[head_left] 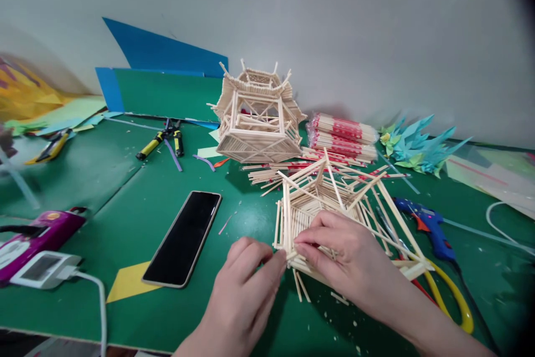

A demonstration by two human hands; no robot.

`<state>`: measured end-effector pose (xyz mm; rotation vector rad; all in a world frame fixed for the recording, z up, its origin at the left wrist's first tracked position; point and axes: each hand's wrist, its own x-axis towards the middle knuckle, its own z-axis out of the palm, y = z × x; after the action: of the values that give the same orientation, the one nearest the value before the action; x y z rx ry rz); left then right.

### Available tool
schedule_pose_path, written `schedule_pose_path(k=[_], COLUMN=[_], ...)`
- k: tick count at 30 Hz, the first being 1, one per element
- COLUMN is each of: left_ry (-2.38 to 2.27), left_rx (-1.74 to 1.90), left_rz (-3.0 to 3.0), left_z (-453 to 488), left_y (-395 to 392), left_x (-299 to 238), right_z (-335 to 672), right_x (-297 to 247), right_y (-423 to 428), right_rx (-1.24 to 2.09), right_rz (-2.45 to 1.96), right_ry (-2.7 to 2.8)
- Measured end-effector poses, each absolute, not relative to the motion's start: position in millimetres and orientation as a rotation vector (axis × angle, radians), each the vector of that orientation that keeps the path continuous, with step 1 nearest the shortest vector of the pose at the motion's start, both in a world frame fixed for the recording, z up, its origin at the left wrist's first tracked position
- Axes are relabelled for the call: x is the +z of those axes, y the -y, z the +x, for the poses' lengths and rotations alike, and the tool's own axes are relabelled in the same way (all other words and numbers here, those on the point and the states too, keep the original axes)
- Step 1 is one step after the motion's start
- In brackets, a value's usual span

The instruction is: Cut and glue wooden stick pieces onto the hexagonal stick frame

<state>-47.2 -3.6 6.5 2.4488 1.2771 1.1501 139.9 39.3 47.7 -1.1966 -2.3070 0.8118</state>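
A half-built frame of thin wooden sticks point(330, 201) lies on the green table point(125, 206) in front of me. My right hand point(346, 257) rests on its near side, fingers curled around the bottom edge. My left hand point(251, 279) pinches the frame's near left corner between thumb and fingers. A finished wooden stick pavilion model point(257, 117) stands behind it, near the wall.
A black phone point(184, 237) lies left of my hands. Bundles of wrapped chopsticks point(345, 137), loose sticks, a blue glue gun point(430, 226), yellow-handled scissors point(453, 296), pliers point(163, 137), paper origami point(418, 145), coloured paper sheets and a purple device with a white charger point(42, 259) surround the work.
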Motion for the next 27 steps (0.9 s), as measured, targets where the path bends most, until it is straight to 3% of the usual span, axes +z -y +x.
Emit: schedule_pose_path(k=[27], left_ry=[-1.382], left_rx=[1.344], left_rz=[2.186], left_z=[-47], left_y=[9], left_x=[0], right_z=[139], right_x=[46], right_y=[-38], right_rx=[0.823], right_rz=[-1.216], right_ry=[2.301])
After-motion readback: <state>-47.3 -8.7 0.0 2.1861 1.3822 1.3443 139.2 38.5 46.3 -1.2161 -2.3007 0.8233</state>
